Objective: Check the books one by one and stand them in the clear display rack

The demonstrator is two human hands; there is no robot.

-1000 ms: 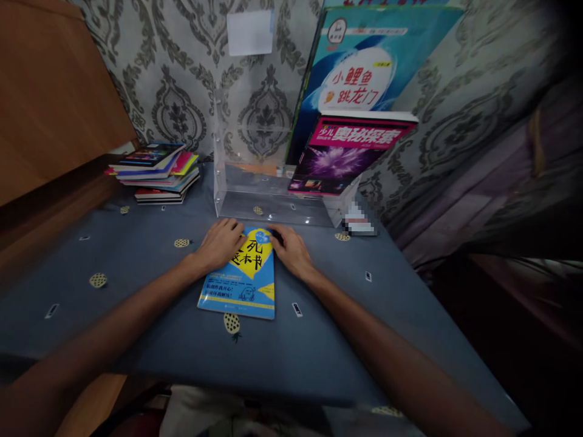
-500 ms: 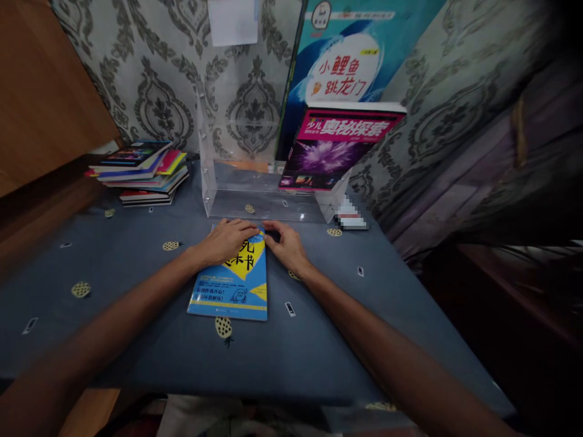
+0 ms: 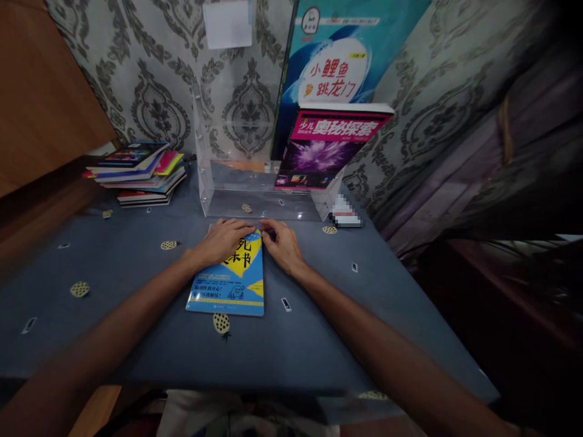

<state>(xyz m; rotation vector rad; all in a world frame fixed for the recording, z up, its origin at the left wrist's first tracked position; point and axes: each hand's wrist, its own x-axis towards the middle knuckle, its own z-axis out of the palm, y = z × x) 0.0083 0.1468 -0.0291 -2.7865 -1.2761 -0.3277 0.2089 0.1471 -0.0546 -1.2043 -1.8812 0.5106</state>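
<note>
A blue and yellow paperback book [image 3: 226,291] lies flat on the table, its cover facing up. My left hand [image 3: 223,238] rests across the upper left of the cover, fingers stretched toward the right, hiding part of the title. At the book's upper right corner is my right hand [image 3: 283,246], its thumb by the edge and its fingers loosely curved, with a small gap between them. Just behind both hands stands a clear acrylic rack [image 3: 264,209]. A magenta book [image 3: 328,145] leans in its right side, in front of a taller teal book [image 3: 359,36].
A stack of books [image 3: 136,173] sits at the back left of the table [image 3: 136,340], which has a grey-blue pineapple-print cloth. A small blurred white item [image 3: 346,213] is right of the rack. Patterned curtain [image 3: 159,103] hangs behind, and a wooden panel [image 3: 40,91] stands at left.
The view has shifted slightly, so most things appear a little further left. Both hands keep nearly the same places at the blue book, which stays flat.
</note>
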